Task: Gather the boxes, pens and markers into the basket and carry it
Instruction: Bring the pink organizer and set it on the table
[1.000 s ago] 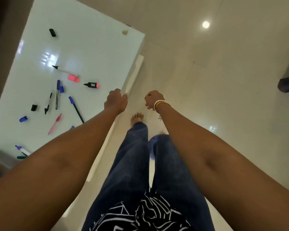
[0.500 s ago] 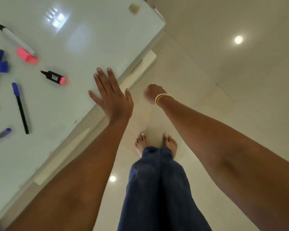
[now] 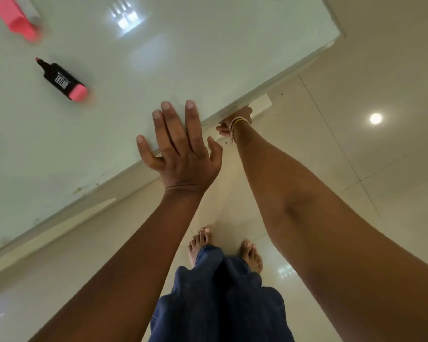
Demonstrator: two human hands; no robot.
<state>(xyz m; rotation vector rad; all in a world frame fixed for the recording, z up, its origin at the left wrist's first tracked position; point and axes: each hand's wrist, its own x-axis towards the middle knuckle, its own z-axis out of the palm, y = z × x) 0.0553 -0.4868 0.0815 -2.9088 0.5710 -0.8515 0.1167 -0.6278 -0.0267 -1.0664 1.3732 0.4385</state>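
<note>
My left hand: my left hand [image 3: 181,154] was open and empty, fingers spread flat over the near edge of the white table [image 3: 208,58].
My right hand: my right hand [image 3: 235,120] was down beside the table edge, below the top; I could not tell whether it was closed or holding anything.
Nearest marker: a black highlighter with a pink end [image 3: 61,80] lay on the table, up and to the left of my left hand, well apart from it.
Its long axis: it ran diagonally, tip toward the far left, pink end toward me.
Nearer hand: the left, clearly.
Other item: a pink cap [image 3: 17,19] lay farther left, at the frame's edge.
Basket: not in view.
</note>
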